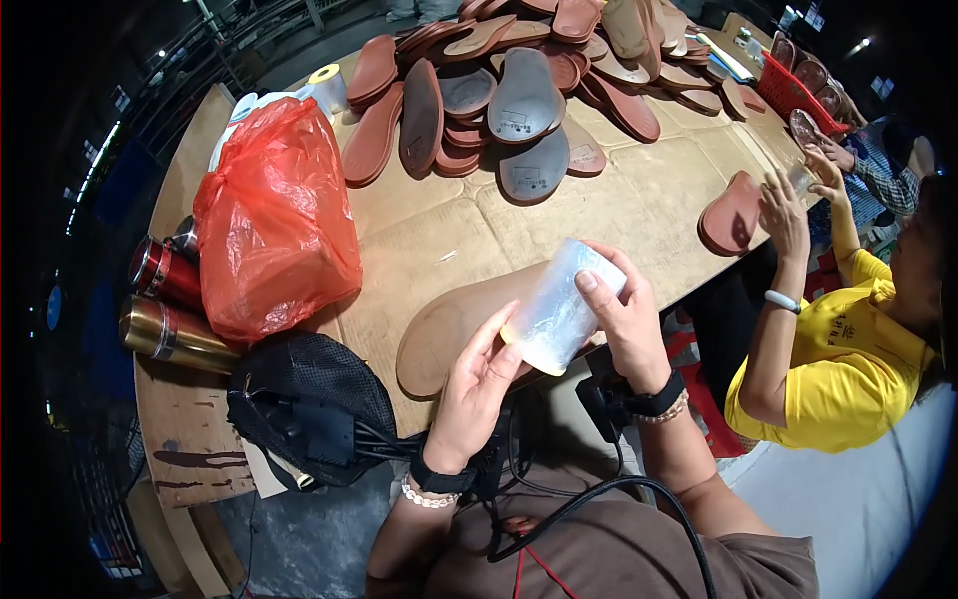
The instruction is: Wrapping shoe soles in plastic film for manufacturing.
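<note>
Between my two hands is a roll of clear plastic film [561,311], tilted above the near edge of the table. My right hand [624,309] wraps round its upper end, the thumb lying on its side. At the lower end, the fingertips and thumb of my left hand [484,371] pinch the yellowish rim. Under the roll lies a tan insole [449,324] on the cardboard-covered tabletop [419,230], partly hidden by my hands. A pile of insoles [469,100] in reddish brown and grey covers the far side.
A red plastic bag [279,220] stands at the left, beside a gold flask [165,329] and a red flask [160,270]. A black mesh bag [314,384] with cables sits at the near left. On the right, a person in yellow [828,369] works near a reddish insole stack [731,215] and red basket [793,95].
</note>
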A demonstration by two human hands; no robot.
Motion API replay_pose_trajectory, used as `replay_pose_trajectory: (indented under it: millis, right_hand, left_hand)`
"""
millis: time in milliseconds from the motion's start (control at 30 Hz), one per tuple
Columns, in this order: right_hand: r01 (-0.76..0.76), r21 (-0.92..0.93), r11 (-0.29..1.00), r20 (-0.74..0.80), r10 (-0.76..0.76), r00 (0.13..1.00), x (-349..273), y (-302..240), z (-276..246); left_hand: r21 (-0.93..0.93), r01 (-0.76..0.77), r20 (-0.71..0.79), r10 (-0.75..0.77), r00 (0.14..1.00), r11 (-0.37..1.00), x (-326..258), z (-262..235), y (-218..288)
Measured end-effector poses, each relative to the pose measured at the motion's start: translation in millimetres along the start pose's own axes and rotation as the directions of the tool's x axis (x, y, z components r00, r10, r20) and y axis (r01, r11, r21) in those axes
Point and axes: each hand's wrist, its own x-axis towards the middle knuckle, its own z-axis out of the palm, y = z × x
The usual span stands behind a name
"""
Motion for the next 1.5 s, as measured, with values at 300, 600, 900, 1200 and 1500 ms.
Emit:
replay_pose_trajectory:
  millis: [300, 600, 900, 1200, 1500]
  right_hand:
    - [-0.044, 0.352, 0.935, 0.247, -0.048, 0.968, -4.4, 23.4, -11.6]
    - [0.009, 0.067, 0.998, 0.014, -0.010, 1.000, -11.2, 6.2, -15.8]
    - [0.003, 0.101, 0.995, 0.081, -0.011, 0.997, -10.9, 11.6, -19.5]
    - [-0.029, 0.173, 0.984, 0.128, 0.006, 0.992, -8.1, 11.8, -7.3]
    - [-0.154, 0.151, 0.976, 0.242, 0.115, 0.963, -5.6, 2.9, -4.3]
  left_hand:
    - [-0.226, 0.152, 0.267, -0.089, 0.960, 0.962, 3.0, -1.3, 16.4]
    - [0.167, -0.006, -0.025, 0.010, 1.000, 0.986, 1.4, 17.7, 3.9]
    - [0.022, 0.012, 0.054, -0.013, 0.998, 1.000, -1.1, 17.1, 5.0]
    - [-0.149, 0.190, 0.109, -0.175, 0.978, 0.970, 1.4, 6.7, -2.6]
    - [-0.290, 0.213, 0.162, -0.172, 0.972, 0.933, 2.8, -5.3, -5.8]
